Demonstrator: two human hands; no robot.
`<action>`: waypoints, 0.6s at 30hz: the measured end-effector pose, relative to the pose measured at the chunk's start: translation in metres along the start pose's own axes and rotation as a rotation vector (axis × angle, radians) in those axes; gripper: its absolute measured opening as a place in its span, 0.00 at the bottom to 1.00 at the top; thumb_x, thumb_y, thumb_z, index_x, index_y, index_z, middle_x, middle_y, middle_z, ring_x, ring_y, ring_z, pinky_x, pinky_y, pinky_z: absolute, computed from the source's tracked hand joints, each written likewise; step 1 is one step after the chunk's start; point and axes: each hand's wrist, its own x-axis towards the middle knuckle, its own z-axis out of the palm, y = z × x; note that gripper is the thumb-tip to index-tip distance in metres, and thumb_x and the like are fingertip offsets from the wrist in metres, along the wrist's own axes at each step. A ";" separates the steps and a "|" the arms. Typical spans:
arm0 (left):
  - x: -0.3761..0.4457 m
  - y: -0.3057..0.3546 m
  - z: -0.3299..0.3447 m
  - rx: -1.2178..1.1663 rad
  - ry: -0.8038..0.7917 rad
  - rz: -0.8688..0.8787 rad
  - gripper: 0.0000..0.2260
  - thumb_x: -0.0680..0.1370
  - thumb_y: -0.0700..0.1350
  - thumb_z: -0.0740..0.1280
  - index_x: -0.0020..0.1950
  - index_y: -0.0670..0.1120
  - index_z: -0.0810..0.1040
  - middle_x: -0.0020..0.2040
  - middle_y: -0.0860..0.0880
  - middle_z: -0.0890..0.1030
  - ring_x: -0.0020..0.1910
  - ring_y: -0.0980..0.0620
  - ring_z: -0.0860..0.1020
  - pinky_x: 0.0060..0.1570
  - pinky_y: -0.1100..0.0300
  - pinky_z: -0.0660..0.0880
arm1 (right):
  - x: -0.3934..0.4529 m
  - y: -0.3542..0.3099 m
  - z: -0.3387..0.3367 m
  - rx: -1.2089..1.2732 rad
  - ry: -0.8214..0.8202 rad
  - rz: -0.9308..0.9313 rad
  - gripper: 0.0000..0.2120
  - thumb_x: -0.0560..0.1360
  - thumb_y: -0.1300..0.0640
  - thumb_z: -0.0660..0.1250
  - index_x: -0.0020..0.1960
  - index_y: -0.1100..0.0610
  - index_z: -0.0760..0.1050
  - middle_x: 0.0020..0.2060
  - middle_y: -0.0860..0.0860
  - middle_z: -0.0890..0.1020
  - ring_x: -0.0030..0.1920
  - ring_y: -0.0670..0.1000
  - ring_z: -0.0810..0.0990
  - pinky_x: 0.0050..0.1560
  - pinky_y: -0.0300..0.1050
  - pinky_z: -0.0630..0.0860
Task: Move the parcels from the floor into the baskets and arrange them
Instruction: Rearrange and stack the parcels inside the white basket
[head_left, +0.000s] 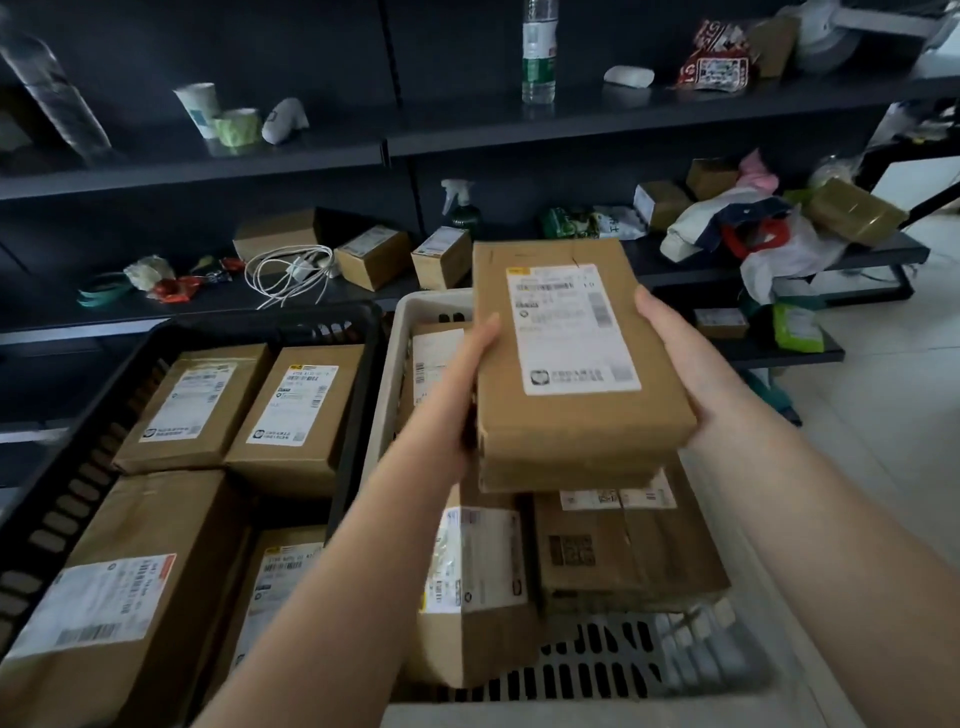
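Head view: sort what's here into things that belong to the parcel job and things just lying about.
Belongs to the job:
- held parcels, stacked, left hand and right hand at the sides
- black basket with parcels
- white basket with parcels

Just lying about, on the shelves:
- water bottle
- paper cup
- white cable
- spray bottle
- small boxes

Flat brown cardboard parcel with white shipping label (576, 358), held between left hand (470, 374) and right hand (675, 358) above white slotted plastic basket (400, 332); black plastic basket (353, 374) of labelled parcels adjoins the white basket's left side
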 end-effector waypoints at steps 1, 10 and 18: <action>0.008 0.014 -0.008 -0.011 0.032 0.023 0.24 0.63 0.63 0.71 0.54 0.52 0.76 0.43 0.48 0.85 0.40 0.47 0.84 0.35 0.54 0.79 | 0.015 -0.007 0.013 -0.003 -0.014 0.008 0.16 0.74 0.39 0.62 0.51 0.48 0.80 0.43 0.52 0.86 0.41 0.54 0.85 0.34 0.46 0.80; 0.105 0.054 -0.093 0.324 0.403 -0.033 0.20 0.75 0.52 0.66 0.65 0.49 0.72 0.58 0.44 0.79 0.55 0.44 0.78 0.58 0.47 0.74 | 0.105 0.027 0.082 -0.638 -0.055 -0.006 0.17 0.76 0.39 0.59 0.58 0.47 0.75 0.46 0.42 0.79 0.48 0.47 0.76 0.50 0.47 0.70; 0.045 0.019 -0.051 0.855 0.571 0.875 0.16 0.73 0.54 0.61 0.60 0.56 0.71 0.53 0.59 0.75 0.53 0.58 0.74 0.52 0.54 0.75 | 0.068 0.020 0.046 -0.776 0.092 -0.156 0.20 0.77 0.41 0.57 0.65 0.49 0.71 0.56 0.44 0.75 0.53 0.47 0.74 0.53 0.47 0.69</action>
